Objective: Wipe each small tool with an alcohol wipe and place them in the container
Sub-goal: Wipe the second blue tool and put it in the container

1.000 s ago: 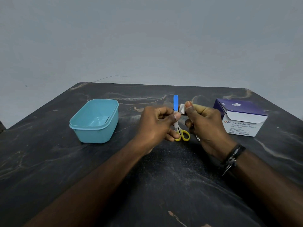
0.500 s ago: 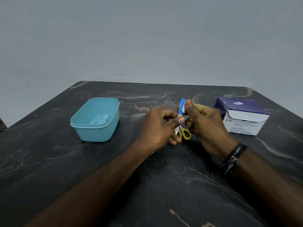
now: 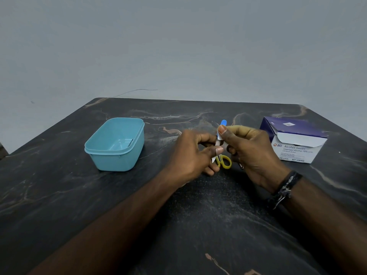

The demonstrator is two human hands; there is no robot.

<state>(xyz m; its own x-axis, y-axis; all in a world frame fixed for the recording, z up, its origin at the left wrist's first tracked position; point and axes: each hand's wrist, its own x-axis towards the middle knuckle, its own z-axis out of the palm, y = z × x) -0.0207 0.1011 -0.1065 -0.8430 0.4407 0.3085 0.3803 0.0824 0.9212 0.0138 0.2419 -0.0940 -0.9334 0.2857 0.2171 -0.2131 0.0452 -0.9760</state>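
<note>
Our left hand (image 3: 190, 153) pinches the blue-tipped tool (image 3: 220, 135); our right hand (image 3: 252, 151) grips the wipe (image 3: 219, 137) around it. We should stroke full-length, turning it.

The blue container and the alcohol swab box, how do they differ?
The blue container is plain plastic, open-topped, nothing visible inside; the alcohol swab box is printed purple-and-white cardboard with its flap lifted. The container sits left of the hands, the box right. Both rest untouched on the dark table.
</note>
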